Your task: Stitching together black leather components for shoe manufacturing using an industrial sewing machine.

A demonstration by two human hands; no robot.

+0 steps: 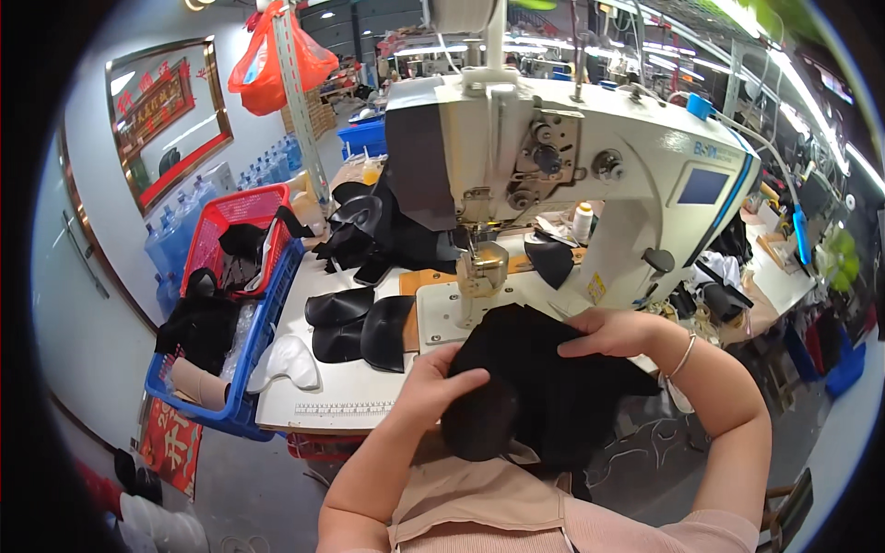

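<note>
Left hand (433, 380) and right hand (613, 334) pinch the black fabric (564, 392) at the table's (343, 391) front edge, best kept smooth and evenly supported.

"What's on the left wall?"

"A gold-framed panel (171, 115) with red markings. Near it, a red plastic bag (281, 66) hangs by a perforated metal post (309, 138)."

"And below those?"

"Big blue water bottles (175, 241) stand in a row along the wall. In front of them a red basket (230, 205) sits tilted on a blue crate (207, 419), just beside the counter (350, 392)."

"Anything lower down?"

"A red poster (171, 452) under the crate, and a blurred white bundle (161, 525) in the bottom corner."

"The far side?"

"A blue bin (845, 369) at the right, with bright strip lights (809, 109) overhead. Back past the post there's a blue tub (364, 138)."
</note>
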